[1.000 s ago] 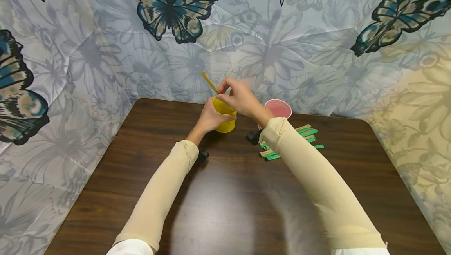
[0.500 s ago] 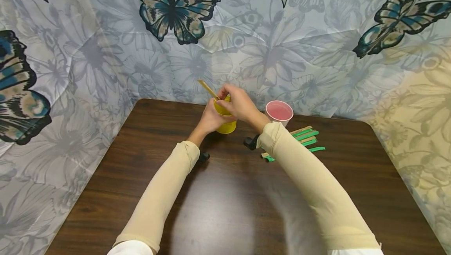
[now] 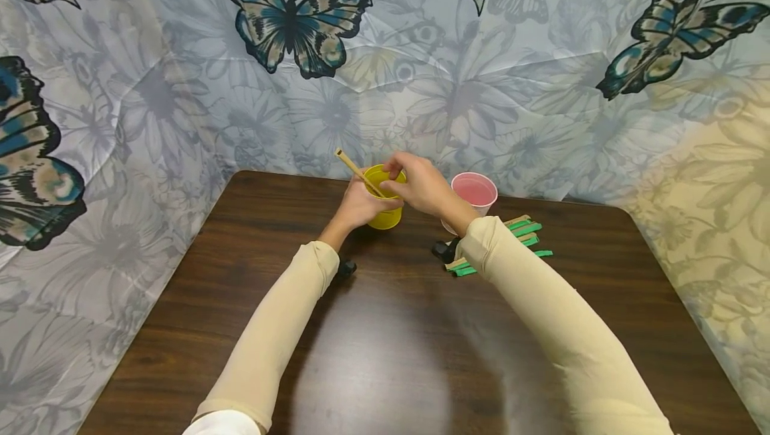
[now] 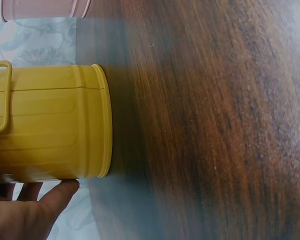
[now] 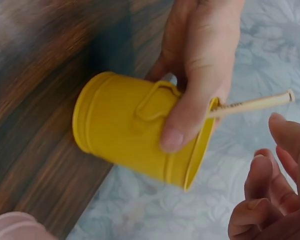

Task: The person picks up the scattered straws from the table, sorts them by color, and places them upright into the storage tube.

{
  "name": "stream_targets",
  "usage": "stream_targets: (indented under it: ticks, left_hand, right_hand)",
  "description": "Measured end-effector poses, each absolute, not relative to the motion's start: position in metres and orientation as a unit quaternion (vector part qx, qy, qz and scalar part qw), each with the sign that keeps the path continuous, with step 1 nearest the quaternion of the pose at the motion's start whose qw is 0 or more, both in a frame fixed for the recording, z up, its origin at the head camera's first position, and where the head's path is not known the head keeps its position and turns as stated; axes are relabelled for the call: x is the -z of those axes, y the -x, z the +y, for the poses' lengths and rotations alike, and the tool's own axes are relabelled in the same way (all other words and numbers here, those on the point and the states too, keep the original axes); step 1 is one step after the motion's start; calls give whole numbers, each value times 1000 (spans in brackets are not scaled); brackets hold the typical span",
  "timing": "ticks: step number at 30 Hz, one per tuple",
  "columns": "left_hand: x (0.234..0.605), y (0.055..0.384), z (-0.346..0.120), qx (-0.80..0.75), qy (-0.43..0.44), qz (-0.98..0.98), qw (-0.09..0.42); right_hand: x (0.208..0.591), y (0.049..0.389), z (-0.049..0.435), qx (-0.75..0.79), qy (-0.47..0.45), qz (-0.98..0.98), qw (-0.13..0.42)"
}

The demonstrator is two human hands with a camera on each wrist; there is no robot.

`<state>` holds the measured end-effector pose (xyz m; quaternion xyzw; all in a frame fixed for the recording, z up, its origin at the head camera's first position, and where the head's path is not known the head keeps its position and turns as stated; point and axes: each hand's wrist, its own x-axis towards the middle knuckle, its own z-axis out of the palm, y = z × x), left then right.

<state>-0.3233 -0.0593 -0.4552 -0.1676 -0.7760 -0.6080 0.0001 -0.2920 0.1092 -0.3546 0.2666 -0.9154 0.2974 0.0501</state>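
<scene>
A yellow bucket (image 3: 387, 218) with small wire handles stands at the table's back edge. My left hand (image 3: 359, 202) grips its side, the thumb (image 5: 182, 122) pressed across the wall in the right wrist view. A thin pale yellow stick (image 3: 355, 166) with dark print leans inside the bucket, its upper end jutting out past the rim. My right hand (image 3: 418, 184) hovers over the bucket's right side. In the right wrist view its bent fingers (image 5: 260, 180) stand apart from the stick and hold nothing. The stick's lower end is hidden in the bucket.
A pink bucket (image 3: 475, 188) stands right of the yellow one, partly behind my right forearm. Several green and tan sticks (image 3: 525, 229) lie beside it on the dark wooden table (image 3: 373, 355). A butterfly-print cloth (image 3: 337, 101) hangs directly behind the table.
The stick has gone lower into the bucket, and my right hand has let go of it and drawn slightly right. My left hand keeps its grip on the bucket.
</scene>
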Motion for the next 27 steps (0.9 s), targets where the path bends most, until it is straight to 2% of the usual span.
stream_targets:
  ticks: [12, 27]
  left_hand:
    - [461, 320, -60, 598, 142, -789, 8]
    - [457, 322, -58, 620, 144, -772, -5]
  right_hand:
    - [355, 262, 161, -286, -253, -923, 41]
    - [385, 225, 249, -271, -215, -938, -19]
